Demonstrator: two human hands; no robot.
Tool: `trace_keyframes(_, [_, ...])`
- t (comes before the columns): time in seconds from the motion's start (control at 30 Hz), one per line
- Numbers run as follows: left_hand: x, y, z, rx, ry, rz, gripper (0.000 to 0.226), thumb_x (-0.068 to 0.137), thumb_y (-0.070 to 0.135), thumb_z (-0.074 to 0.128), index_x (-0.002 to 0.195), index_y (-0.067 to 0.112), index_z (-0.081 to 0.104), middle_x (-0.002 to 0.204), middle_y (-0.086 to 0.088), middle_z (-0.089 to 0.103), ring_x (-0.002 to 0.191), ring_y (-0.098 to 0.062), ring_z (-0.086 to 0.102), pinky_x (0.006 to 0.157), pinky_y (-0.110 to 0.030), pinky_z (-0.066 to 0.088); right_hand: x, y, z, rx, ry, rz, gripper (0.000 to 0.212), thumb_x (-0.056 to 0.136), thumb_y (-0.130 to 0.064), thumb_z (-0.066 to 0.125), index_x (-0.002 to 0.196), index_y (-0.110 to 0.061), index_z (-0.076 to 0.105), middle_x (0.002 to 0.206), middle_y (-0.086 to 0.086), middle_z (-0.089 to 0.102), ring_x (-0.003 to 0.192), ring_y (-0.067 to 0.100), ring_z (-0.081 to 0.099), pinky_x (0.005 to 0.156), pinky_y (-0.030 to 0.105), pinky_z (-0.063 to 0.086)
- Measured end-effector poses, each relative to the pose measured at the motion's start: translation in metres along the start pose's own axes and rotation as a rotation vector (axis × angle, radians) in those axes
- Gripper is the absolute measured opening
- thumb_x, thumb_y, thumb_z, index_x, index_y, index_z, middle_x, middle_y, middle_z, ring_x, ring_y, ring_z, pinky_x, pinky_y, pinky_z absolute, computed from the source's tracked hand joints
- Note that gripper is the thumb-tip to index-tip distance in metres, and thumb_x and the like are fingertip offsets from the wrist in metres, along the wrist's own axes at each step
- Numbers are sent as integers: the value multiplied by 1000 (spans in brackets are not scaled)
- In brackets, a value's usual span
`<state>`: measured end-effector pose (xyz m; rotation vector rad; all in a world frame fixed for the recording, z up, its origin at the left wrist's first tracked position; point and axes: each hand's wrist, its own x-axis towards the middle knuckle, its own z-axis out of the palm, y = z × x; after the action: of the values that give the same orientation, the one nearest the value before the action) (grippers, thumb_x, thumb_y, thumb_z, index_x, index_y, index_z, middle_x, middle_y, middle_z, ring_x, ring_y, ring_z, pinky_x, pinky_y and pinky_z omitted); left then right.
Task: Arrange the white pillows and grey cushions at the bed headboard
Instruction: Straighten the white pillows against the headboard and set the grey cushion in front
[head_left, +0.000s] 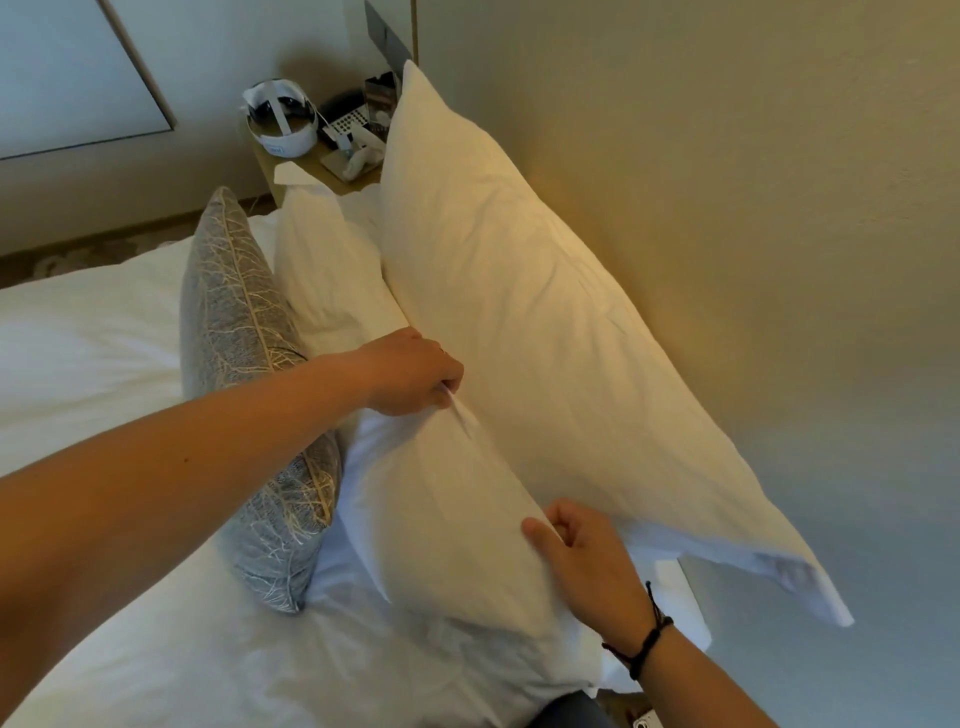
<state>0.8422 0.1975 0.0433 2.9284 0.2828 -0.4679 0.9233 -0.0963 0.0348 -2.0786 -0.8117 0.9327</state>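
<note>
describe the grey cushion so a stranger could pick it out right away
Start at the big white pillow leaning on the wall, then look left past the smaller white pillow. The grey cushion stands on edge there, the only one with a pale branching leaf-vein pattern.
</note>
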Motion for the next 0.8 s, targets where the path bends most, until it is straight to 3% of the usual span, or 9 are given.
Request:
trace_keyframes(0.17, [18, 18, 12, 68, 171, 6, 9, 97, 37, 51, 94, 31, 57, 93, 12, 64, 89, -14, 55, 89, -33, 33, -4, 15, -5, -341, 186, -40, 38, 98, -30, 52, 65, -20, 36, 54, -9, 41, 46, 6, 36, 46, 22, 32])
trace_keyframes(0.3, [16, 14, 28, 212, 235, -58, 11, 97, 38, 47, 98, 30, 55, 97, 9, 62, 96, -19, 55, 86, -36, 36, 5, 10, 0, -817, 83, 4, 39, 104, -32, 34, 68, -28, 19, 61, -12, 38, 50, 2, 33, 43, 23, 20])
trace_keyframes(0.4, [5, -10, 27, 298, 211, -91, 15, 97, 34, 43, 102, 30, 57, 102, 8, 63, 102, -19, 53, 86, -36, 34, 13, 1, 6, -929, 14, 39, 20, 100, -23, 39, 81, -25, 33, 66, -10, 43, 60, 13, 47, 45, 24, 21])
trace_keyframes(0.53, [0, -40, 15, 392, 128, -99, 25, 98, 34, 39, 112, 29, 60, 118, 6, 61, 113, -20, 49, 90, -37, 37, 17, -10, 12, -854, -134, 31, 5, 97, -28, 40, 100, -25, 43, 97, -4, 65, 91, 22, 64, 65, 30, 41])
trace_keyframes(0.7, [13, -47, 1, 232, 134, -83, 24, 100, 36, 40, 111, 29, 61, 113, 11, 63, 115, -16, 48, 87, -34, 40, 51, -42, 30, -523, -128, -149, 34, 96, -38, 48, 125, -31, 32, 105, -5, 58, 91, 17, 57, 71, 28, 41])
trace_keyframes(0.8, [20, -51, -4, 104, 98, -64, 23, 101, 33, 45, 110, 24, 64, 107, 7, 65, 110, -18, 49, 82, -33, 41, 98, -70, 47, -311, -116, -208, 37, 94, -33, 55, 126, -25, 37, 106, -3, 58, 90, 17, 55, 73, 27, 40])
